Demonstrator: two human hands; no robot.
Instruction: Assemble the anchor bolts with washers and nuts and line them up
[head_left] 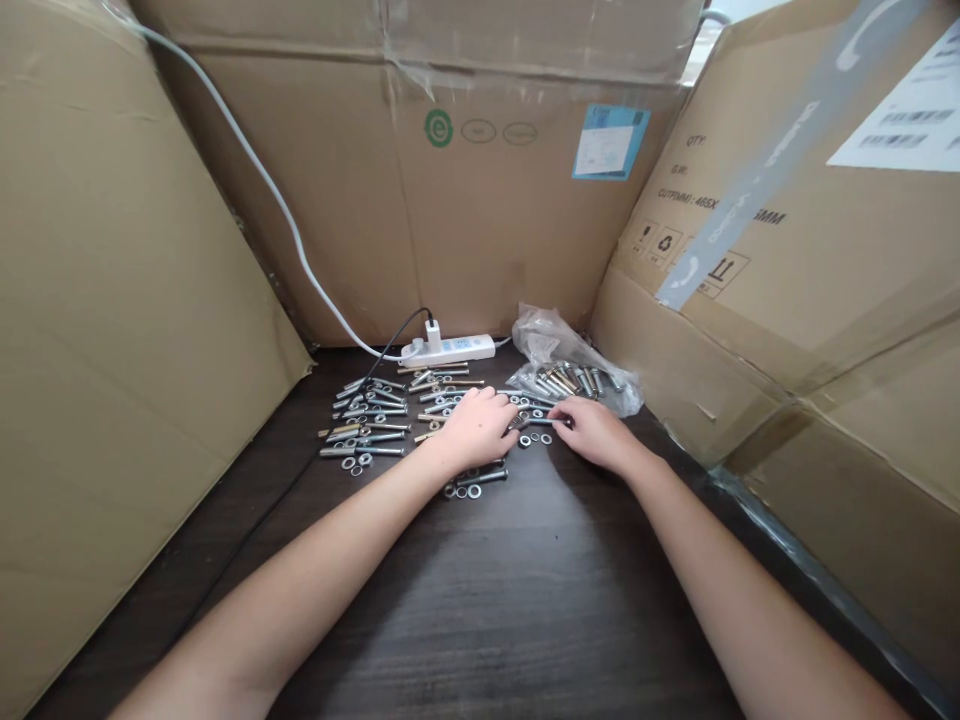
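Well apart: left hand (481, 424), left carton (135, 300).

Table (525, 600) dark brown with streaked grain — bolts (386, 451) silver-grey, a few brassy, washers (478, 492) silver; far power strip (469, 348) white with blue marks, cord (390, 344) black; far carton (315, 180) tan — green round emblem (438, 128), blue-edged white label (604, 150); tape (787, 150) at right grey, white-lettered.
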